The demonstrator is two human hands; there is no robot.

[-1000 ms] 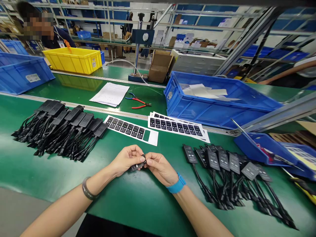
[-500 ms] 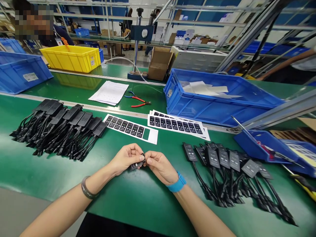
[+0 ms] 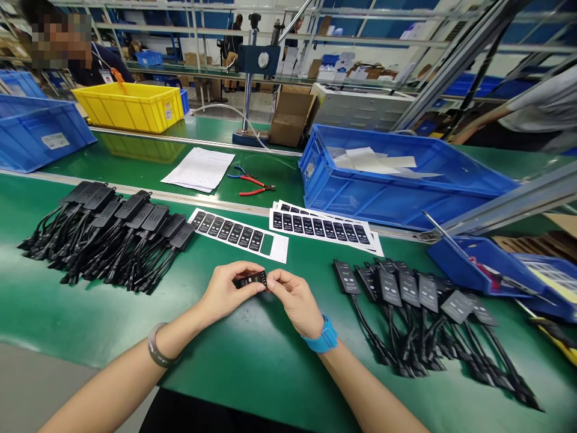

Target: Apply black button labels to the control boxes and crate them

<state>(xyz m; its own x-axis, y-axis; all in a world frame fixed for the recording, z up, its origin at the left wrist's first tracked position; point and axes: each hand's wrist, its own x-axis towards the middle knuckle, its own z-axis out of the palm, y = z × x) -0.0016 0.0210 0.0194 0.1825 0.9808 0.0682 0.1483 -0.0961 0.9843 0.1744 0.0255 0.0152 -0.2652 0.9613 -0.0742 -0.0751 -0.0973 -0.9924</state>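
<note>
Between my two hands is a small black printed label (image 3: 253,279), its face with pale marks turned toward me. My left hand (image 3: 231,290) is closed on it, thumb along the lower edge and fingers behind. At its right end the fingertips of my right hand (image 3: 291,294) pinch the edge. Just beyond lies a white label sheet (image 3: 278,248) with a row of black labels and one bare cut-out at its right. Plain black boxes with cables (image 3: 128,225) are piled at left. At right, similar boxes bearing labels (image 3: 408,291) lie with their cables toward me.
More label sheets (image 3: 322,227) lie before a large blue bin (image 3: 406,198) holding papers. Pliers (image 3: 255,183) and a paper stack (image 3: 198,169) are farther back. A yellow bin (image 3: 130,108) and a tool stand (image 3: 247,84) stand behind. Small blue trays (image 3: 473,270) are at right. Other people are beyond.
The label has turned from slanting downward to nearly level, its printed face showing more. My left hand has rotated slightly; both hands stay together. At right, a person's arm has moved further into view.
</note>
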